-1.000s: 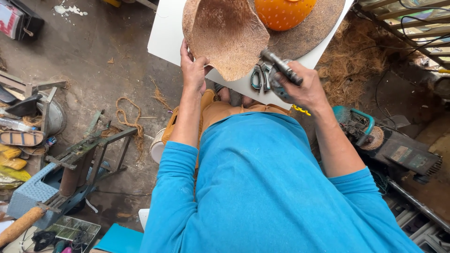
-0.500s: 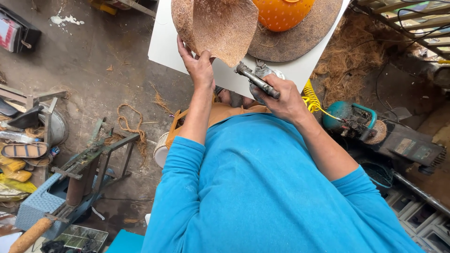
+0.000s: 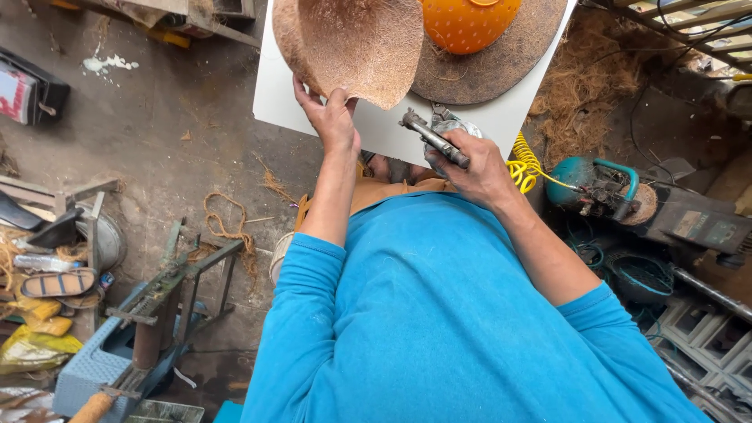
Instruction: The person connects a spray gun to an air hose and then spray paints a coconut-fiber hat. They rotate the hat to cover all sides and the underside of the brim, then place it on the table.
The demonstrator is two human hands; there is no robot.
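Dusty concrete floor (image 3: 157, 149) fills the left of the head view, littered with rope scraps, sandals and a metal stand at lower left. At the top centre we see a white board (image 3: 392, 133) carrying a flat brown fibre disc (image 3: 501, 74) with an orange dotted bowl (image 3: 468, 22) on it. Our left hand (image 3: 333, 117) pinches the lower rim of a coconut-fibre bowl (image 3: 352, 47) at upper centre, fingers curled on its edge. Our right hand (image 3: 470, 160), just right of centre, is wrapped tightly around a metal pneumatic tool (image 3: 432, 137), whose nose points up-left toward the fibre bowl but stays apart from it. A yellow coiled hose (image 3: 526, 166) trails right, near a teal machine (image 3: 599, 184).
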